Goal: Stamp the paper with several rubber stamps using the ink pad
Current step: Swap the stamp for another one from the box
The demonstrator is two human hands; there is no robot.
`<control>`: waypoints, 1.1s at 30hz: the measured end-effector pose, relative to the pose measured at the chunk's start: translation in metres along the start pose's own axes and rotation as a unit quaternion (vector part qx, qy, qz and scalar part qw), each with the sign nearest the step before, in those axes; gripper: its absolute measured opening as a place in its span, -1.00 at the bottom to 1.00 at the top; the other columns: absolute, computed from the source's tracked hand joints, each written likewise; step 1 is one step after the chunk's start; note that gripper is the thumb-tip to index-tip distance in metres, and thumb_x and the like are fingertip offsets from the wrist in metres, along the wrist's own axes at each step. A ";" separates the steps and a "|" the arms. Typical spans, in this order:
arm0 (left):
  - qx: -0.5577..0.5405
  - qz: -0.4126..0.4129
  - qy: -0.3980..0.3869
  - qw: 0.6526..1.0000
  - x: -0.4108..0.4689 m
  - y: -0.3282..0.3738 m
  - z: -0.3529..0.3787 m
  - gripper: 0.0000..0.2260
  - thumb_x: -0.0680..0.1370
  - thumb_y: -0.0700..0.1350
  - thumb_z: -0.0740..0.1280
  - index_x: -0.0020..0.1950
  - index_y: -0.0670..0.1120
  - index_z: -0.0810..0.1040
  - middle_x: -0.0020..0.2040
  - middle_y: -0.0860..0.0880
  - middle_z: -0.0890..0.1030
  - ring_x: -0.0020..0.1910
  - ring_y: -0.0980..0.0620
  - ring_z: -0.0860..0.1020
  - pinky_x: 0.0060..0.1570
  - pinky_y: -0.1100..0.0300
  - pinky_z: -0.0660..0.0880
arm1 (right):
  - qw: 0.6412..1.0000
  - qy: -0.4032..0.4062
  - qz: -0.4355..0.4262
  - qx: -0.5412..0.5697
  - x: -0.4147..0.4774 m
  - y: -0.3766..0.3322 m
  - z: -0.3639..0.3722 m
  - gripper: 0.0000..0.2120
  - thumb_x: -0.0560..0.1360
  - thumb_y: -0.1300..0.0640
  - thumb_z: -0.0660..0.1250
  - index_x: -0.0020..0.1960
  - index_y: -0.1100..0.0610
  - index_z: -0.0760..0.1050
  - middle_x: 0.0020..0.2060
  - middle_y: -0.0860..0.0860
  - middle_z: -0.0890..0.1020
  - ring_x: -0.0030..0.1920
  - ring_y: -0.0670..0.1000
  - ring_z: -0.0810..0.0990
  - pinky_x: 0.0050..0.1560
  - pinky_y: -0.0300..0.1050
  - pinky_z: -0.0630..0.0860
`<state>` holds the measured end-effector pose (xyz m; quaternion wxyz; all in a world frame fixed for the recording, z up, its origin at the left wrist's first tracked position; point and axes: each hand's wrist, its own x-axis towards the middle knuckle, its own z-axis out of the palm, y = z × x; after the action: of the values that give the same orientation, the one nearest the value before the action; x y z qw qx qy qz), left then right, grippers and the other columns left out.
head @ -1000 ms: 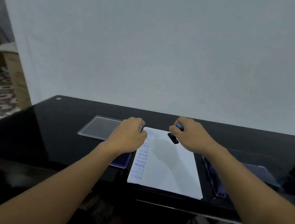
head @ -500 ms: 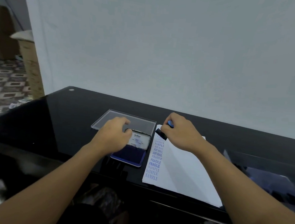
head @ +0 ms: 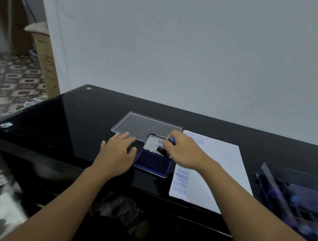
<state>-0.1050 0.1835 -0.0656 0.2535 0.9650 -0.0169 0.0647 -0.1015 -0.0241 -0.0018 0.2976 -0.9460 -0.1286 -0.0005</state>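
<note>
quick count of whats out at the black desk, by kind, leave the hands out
paper sheet: 1
ink pad, open: 1
rubber stamp, held by the right hand: 1
clear flat lid: 1
clear box at the right edge: 1
total: 5 (what lies in the box is too blurred to count)

It seems to be a room in a home: a glossy black table (head: 74, 121) against a plain pale wall (head: 178, 55), with a patterned tiled floor (head: 11, 78) and a cardboard box (head: 45, 60) beside it.
</note>
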 end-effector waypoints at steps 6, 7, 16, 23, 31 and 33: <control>0.041 0.001 -0.001 0.999 0.001 -0.016 0.011 -0.58 0.70 0.03 0.08 0.57 0.07 0.28 0.63 0.04 0.14 0.62 -0.04 -0.01 0.52 -0.26 -0.05 | 0.999 -0.038 0.002 -0.023 0.015 -0.011 0.023 -0.79 0.60 0.05 0.13 0.00 0.16 0.44 -0.12 0.08 0.60 -0.09 0.11 0.57 -0.19 -0.04 0.45; 0.047 -0.001 0.001 0.999 0.000 -0.019 0.012 -0.58 0.70 0.03 0.07 0.58 0.08 0.27 0.63 0.04 0.13 0.62 -0.05 -0.02 0.52 -0.25 -0.07 | 0.999 -0.042 0.001 -0.030 0.018 -0.013 0.025 -0.78 0.61 0.03 0.11 -0.01 0.15 0.44 -0.12 0.08 0.59 -0.10 0.11 0.57 -0.21 -0.05 0.42; 0.077 0.000 0.004 0.997 -0.002 -0.023 0.019 -0.57 0.70 0.08 0.02 0.58 0.11 0.24 0.62 0.09 0.15 0.61 0.02 0.03 0.55 -0.18 -0.09 | 0.990 -0.075 -0.039 -0.113 0.034 -0.023 0.034 -0.83 0.63 0.02 0.12 -0.07 0.08 0.37 -0.17 0.05 0.54 -0.23 0.06 0.53 -0.19 0.01 0.47; 0.083 0.004 0.005 0.997 -0.002 -0.024 0.017 -0.57 0.69 0.09 0.02 0.58 0.11 0.25 0.61 0.08 0.17 0.61 0.01 0.04 0.55 -0.19 -0.08 | 0.984 -0.067 -0.054 -0.154 0.034 -0.025 0.045 -0.81 0.63 0.01 0.12 0.02 0.13 0.37 -0.08 0.15 0.57 -0.14 0.15 0.54 -0.13 0.05 0.49; 0.084 0.004 0.008 0.996 -0.002 -0.025 0.018 -0.57 0.68 0.09 0.03 0.56 0.12 0.27 0.61 0.08 0.19 0.61 0.02 0.06 0.55 -0.20 -0.06 | 0.986 -0.011 -0.060 -0.154 0.028 -0.021 0.064 -0.82 0.63 0.03 0.13 -0.06 0.13 0.29 -0.24 0.11 0.52 -0.24 0.15 0.49 -0.26 -0.01 0.37; 0.082 0.005 0.008 0.997 -0.001 -0.025 0.018 -0.57 0.68 0.09 0.03 0.56 0.11 0.27 0.61 0.08 0.19 0.61 0.02 0.06 0.55 -0.20 -0.06 | 0.987 -0.002 -0.055 -0.148 0.029 -0.020 0.067 -0.83 0.62 0.04 0.13 -0.07 0.12 0.28 -0.26 0.11 0.52 -0.24 0.16 0.50 -0.27 -0.01 0.38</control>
<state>-0.1026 0.1962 -0.0938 0.1734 0.9819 -0.0144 0.0750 -0.0836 0.0362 -0.0438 0.1538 -0.9711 -0.1793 -0.0342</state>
